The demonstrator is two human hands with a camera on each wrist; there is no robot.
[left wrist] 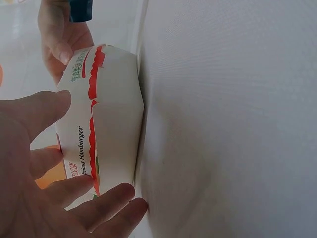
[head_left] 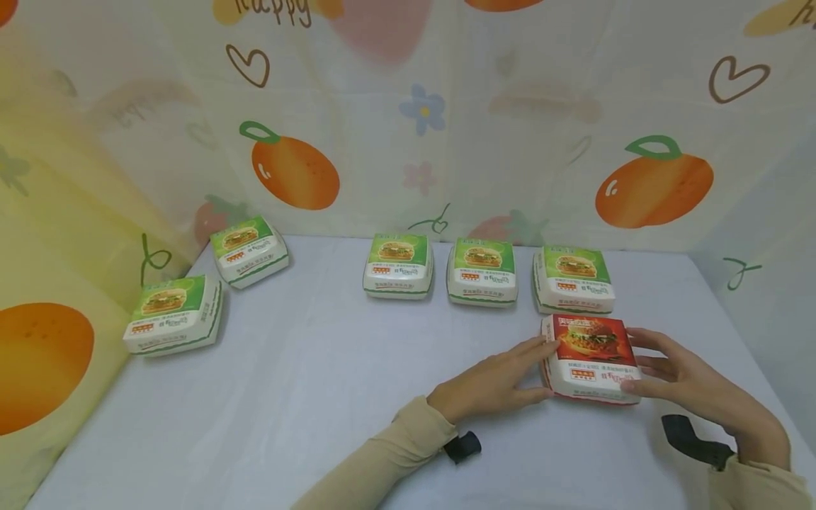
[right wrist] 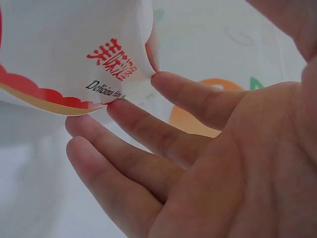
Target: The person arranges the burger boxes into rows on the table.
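Observation:
A red-topped hamburger box (head_left: 589, 358) sits on the white table at the right, lid closed, between the two hands. From its left side my left hand (head_left: 494, 379) touches it with spread, mostly straight fingers (left wrist: 74, 191); its thumb is by the front edge. On the right side, my right hand (head_left: 685, 375) rests straight fingers (right wrist: 133, 119) against the box wall, the thumb at the front right corner. Just behind it stands a green-topped hamburger box (head_left: 574, 280). In the left wrist view the red-edged box wall (left wrist: 116, 114) shows near the tabletop.
Two more green-topped boxes (head_left: 398, 265) (head_left: 482, 273) stand in the back row. At the far left are another two green-topped boxes (head_left: 250, 251) (head_left: 175, 315), set at an angle. A printed cloth (head_left: 446, 163) hangs behind the table (head_left: 306, 368).

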